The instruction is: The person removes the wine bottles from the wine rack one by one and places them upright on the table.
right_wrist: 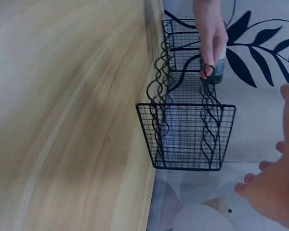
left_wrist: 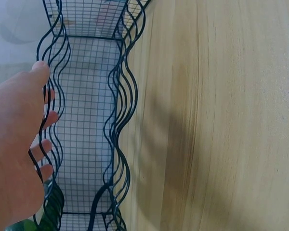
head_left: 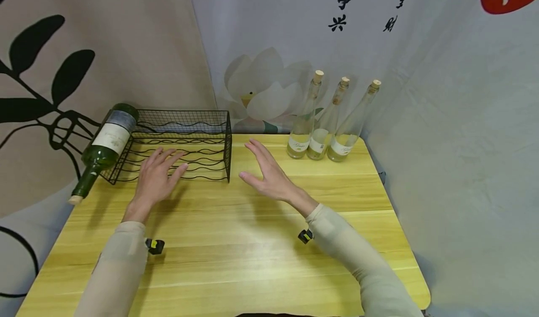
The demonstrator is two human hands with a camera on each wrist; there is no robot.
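Observation:
A black wire wine rack (head_left: 229, 148) with wavy bars stands at the back left of the table. Across its left end lies a green wine bottle (head_left: 111, 136), corked, its neck slanting toward the front. My left hand (head_left: 155, 175) is over the front of the rack, fingers loosely spread, holding nothing. In the left wrist view its fingers (left_wrist: 51, 118) show among the upper wavy wires; whether they touch them I cannot tell. My right hand (head_left: 271, 174) is in the air to the right of the rack, fingers extended and thumb apart, with nothing in it.
Three clear corked bottles with white labels, the nearest to the rack a clear bottle (head_left: 300, 129), stand upright close together at the back right of the wooden table (head_left: 236, 251). Behind the table hangs a printed cloth (head_left: 269, 36) with a flower and dark characters.

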